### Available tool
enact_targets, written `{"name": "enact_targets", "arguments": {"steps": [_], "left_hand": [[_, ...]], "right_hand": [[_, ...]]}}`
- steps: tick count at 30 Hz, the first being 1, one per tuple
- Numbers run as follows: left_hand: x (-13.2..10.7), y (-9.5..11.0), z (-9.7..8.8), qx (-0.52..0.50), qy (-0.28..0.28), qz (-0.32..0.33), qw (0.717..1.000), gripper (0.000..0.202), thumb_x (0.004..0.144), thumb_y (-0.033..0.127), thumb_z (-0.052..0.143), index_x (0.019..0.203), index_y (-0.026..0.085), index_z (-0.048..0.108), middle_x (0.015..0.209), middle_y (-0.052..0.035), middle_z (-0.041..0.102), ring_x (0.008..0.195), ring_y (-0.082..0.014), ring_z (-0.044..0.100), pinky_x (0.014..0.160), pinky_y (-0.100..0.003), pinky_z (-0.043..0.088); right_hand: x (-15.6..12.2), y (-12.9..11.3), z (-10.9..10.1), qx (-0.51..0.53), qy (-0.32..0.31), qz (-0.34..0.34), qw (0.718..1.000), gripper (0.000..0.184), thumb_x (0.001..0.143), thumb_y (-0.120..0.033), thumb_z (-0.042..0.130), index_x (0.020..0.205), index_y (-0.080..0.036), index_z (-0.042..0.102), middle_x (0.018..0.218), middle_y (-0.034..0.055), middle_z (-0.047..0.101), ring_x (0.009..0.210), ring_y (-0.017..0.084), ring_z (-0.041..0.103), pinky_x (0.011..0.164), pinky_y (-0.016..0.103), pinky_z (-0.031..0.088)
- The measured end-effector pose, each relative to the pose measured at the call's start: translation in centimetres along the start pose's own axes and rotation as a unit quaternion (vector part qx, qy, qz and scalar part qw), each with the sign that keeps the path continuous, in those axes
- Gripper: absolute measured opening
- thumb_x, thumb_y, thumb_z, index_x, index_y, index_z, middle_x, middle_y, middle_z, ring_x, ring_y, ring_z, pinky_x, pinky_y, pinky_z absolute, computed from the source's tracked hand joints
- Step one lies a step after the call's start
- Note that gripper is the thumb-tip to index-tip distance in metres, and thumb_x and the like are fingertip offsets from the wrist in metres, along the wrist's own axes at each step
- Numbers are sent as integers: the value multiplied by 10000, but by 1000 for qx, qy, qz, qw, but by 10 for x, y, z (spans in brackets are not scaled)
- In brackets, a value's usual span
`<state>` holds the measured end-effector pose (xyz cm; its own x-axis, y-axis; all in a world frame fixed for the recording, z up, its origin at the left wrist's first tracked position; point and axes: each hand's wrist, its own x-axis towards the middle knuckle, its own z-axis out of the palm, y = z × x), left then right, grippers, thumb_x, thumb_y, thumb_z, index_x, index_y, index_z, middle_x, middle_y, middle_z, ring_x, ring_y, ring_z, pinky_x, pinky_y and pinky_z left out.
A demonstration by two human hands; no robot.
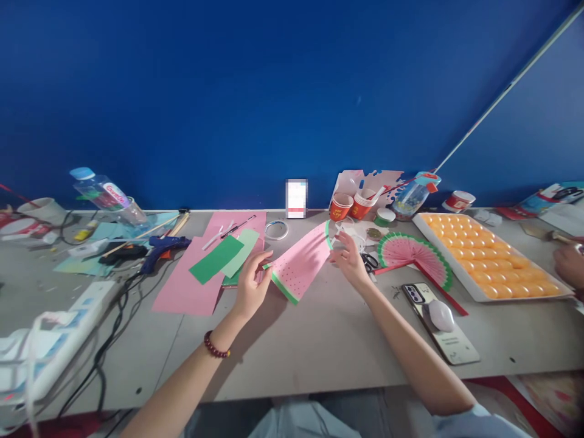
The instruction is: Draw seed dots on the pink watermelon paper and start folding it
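A sheet of pink paper (303, 261) with dark seed-like dots and green strips along two opposite ends is held tilted above the table. My left hand (253, 283), with a dark bead bracelet at the wrist, pinches its left corner by the green strip. At the paper's right end, my right hand (350, 260) has bent fingers against the other green edge; the exact fingertip contact is hard to make out. Black-handled scissors (369, 263) lie just beyond the right hand. To the right rests a pleated watermelon-patterned paper fan (401, 248) with red sticks.
Green paper (216, 260) and pink sheets (182, 286) lie left, near a blue glue gun (159, 248), cables and a power strip (75, 347). Right are red paper cups (341, 208), a phone (449, 340), a tray of orange balls (483, 249) and another person's hand (568, 264).
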<state>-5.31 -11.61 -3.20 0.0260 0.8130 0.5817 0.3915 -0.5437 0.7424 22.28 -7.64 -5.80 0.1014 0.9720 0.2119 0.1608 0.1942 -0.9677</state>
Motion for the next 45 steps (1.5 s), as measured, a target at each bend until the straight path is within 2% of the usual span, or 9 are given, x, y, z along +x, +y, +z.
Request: {"name": "enact_targets", "arguments": {"steps": [4,12,19,24,29,33,37,41,45], "left_hand": [[4,4,-5,-88,-2,-88,992,302,857,308,607,1138,198,599,1068,-91,668,961,-195,655,855,-343,545],[29,2,-9,-178,-7,-177,968,303,747,410,724,888,142,711,1214,-156,637,1136,-283,597,905,-392,523],[31,26,-42,-33,-71,63,995,101,864,248,627,891,210,716,1128,-79,688,1042,-197,651,921,-366,535],[-9,21,-54,119,-192,225,948,283,896,101,529,1098,236,674,1046,-30,729,982,-157,683,904,-307,543],[-43,10,-54,175,-253,270,912,355,913,89,466,1194,227,633,1084,-26,718,980,-154,689,872,-282,553],[-58,11,-53,151,-256,203,933,272,925,139,493,1088,232,690,978,-15,746,854,-148,716,776,-252,559],[-62,22,-51,92,-270,-9,958,184,901,264,568,949,240,743,897,-14,756,742,-167,710,673,-243,548],[-49,32,-50,-52,-338,-208,916,292,887,420,566,974,209,746,953,-68,745,840,-213,700,716,-263,543],[-25,30,-45,-174,-432,-228,855,466,890,517,513,1109,148,697,986,-123,723,858,-223,685,780,-304,535]], "right_hand": [[8,-4,-13,56,-28,-19,998,673,765,-407,678,1368,-380,380,1383,80,466,649,91,620,711,352,565],[9,-32,-15,79,2,9,997,243,748,-414,685,854,-196,670,721,14,658,707,169,664,752,359,554],[-6,-64,-36,-62,-58,-136,987,187,721,-174,641,888,-231,705,1018,58,710,1029,230,639,939,413,492],[-35,-36,-53,-215,-160,-169,948,371,723,-69,535,953,-266,748,1106,56,705,1040,226,645,921,392,511],[-59,-3,-60,-239,-240,-180,923,346,802,-112,518,1000,-275,750,1110,72,706,1042,223,641,899,400,523],[-63,0,-61,-201,-247,-170,933,249,864,-208,554,996,-283,751,1062,70,724,1055,225,624,932,425,502],[-65,-8,-57,-150,-225,-90,959,180,847,-356,624,904,-256,762,952,80,735,957,224,646,868,392,523],[-66,-14,-54,-91,-171,6,981,223,795,-424,677,855,-224,753,914,84,715,884,212,656,849,362,515],[-64,-15,-52,-10,-172,55,983,244,736,-456,726,801,-222,738,1102,101,677,1009,232,630,865,357,505]]}}
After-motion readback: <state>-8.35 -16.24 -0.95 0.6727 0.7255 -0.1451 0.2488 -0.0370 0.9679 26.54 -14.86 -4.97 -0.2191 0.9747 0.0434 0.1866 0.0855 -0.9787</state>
